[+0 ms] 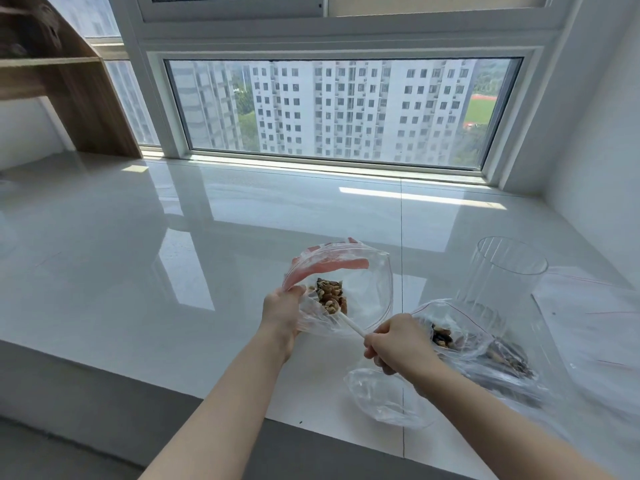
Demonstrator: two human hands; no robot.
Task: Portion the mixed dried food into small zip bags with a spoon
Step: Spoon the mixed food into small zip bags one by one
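Note:
My left hand (282,311) grips the left edge of a small clear zip bag (363,289) with a red zip strip, holding its mouth open above the sill. Inside it sits a load of mixed nuts and dried bits (329,294) on the bowl of a white spoon (351,325). My right hand (398,342) holds the spoon's handle, just right of the bag. A larger clear bag of the mixed dried food (485,351) lies on the sill behind my right hand.
A ribbed clear plastic jar (502,271) stands at the right. Flat zip bags (595,313) lie beside it at the far right. Another clear bag (381,396) lies under my right wrist. The glossy white sill (173,254) ends at a grey step in front. A wooden shelf (69,81) stands far left.

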